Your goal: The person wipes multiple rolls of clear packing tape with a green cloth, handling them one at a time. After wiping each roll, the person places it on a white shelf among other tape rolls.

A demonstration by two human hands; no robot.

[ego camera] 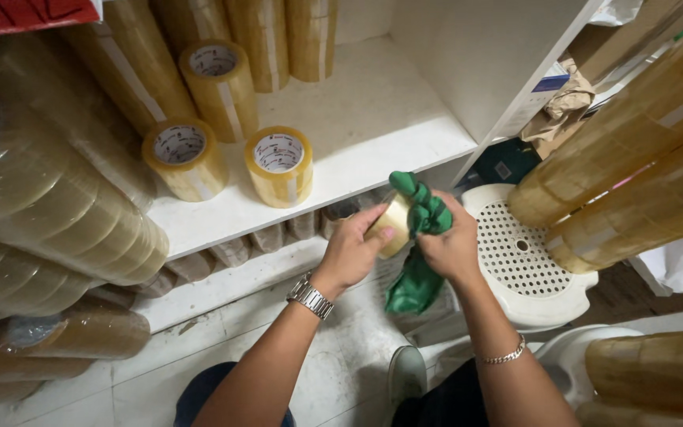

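Observation:
My left hand, with a metal watch on the wrist, grips a roll of clear brown packing tape in front of a white shelf. My right hand, with a thin bracelet on the wrist, presses a crumpled green cloth against that roll; the cloth's tail hangs down below my hands. Both hands sit just below the shelf's front edge.
Three loose tape rolls stand on the white shelf, with long wrapped stacks of rolls at the left, back and right. A white perforated plastic stool stands to the right. White tiled floor lies below.

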